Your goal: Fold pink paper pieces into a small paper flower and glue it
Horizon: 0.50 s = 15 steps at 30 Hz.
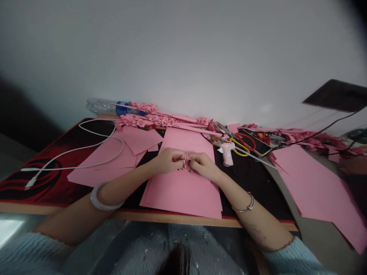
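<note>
A small folded pink paper piece (186, 162) is pinched between my two hands at the middle of the table. My left hand (169, 160) grips it from the left with closed fingers. From the other side, my right hand (204, 165) holds it, fingers also closed. The piece looks pleated or petal-like; its exact shape is partly hidden by my fingertips. Beneath both hands lie large pink paper sheets (183, 194), slightly misaligned in a stack.
A pink-and-white glue gun (227, 153), yellow-handled scissors (241, 148) and red-handled scissors (247, 140) lie right. Pink paper flowers (160, 120) and a plastic bottle (100, 106) line the wall. A white cable (86, 166) loops left over pink sheets. Another person's hand (354, 165) shows far right.
</note>
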Tool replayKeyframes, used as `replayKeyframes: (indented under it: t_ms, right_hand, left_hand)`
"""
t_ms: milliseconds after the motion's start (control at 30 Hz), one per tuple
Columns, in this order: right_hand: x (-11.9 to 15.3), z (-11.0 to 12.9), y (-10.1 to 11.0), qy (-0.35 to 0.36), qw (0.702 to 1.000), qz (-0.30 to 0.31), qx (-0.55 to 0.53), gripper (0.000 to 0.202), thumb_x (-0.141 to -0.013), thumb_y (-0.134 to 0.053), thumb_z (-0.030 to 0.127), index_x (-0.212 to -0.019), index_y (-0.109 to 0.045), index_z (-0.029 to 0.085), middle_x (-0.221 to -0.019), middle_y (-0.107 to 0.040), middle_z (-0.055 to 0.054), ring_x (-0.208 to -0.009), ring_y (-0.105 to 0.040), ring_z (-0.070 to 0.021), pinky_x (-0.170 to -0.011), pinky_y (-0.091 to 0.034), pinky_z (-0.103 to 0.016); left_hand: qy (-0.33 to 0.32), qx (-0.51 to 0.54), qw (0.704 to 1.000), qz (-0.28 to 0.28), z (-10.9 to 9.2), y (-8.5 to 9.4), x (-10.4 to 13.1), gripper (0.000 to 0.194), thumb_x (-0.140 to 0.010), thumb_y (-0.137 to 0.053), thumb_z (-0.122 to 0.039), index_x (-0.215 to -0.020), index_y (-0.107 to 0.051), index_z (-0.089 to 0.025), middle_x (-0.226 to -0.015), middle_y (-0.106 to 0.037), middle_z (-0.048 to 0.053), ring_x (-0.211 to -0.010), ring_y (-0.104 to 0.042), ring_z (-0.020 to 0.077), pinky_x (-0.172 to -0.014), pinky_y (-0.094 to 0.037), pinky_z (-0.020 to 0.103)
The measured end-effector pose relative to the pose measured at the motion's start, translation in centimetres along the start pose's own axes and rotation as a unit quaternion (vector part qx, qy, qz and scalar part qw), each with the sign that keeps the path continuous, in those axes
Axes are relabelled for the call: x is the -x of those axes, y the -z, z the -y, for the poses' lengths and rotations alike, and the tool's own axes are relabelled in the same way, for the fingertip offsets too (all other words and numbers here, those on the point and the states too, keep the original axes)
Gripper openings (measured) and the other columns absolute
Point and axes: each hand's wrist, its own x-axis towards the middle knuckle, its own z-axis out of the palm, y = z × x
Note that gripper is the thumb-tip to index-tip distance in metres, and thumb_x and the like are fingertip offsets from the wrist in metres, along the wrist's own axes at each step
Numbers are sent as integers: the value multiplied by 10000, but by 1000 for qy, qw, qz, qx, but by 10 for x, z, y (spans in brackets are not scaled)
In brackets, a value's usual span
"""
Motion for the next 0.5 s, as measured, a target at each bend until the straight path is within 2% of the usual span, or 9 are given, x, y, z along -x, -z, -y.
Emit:
replayKeyframes:
  t_ms: [367,500]
  right_hand:
    - [0,1,-1,12,1000,-22,13,200,-660,-343,41,-588,-496,148,-513,-483,37,-474,-432,-73,-494,-339,-181]
    - [0,4,0,18,999,-25,-17,212,-658,-337,36,-609,-512,144,-522,-488,37,-472,-434,-70,-501,-346,-182]
  left_hand:
    - [12,-44,999,-25,2,-1,0,110,-690,-473,-97,-644,-571,-116,-606,-591,3,-587,-554,98,-539,-411,185]
    - [19,14,1000,-4,1,-1,0,146,-684,-423,-66,-674,-559,-119,-593,-579,-1,-543,-561,94,-519,-435,190]
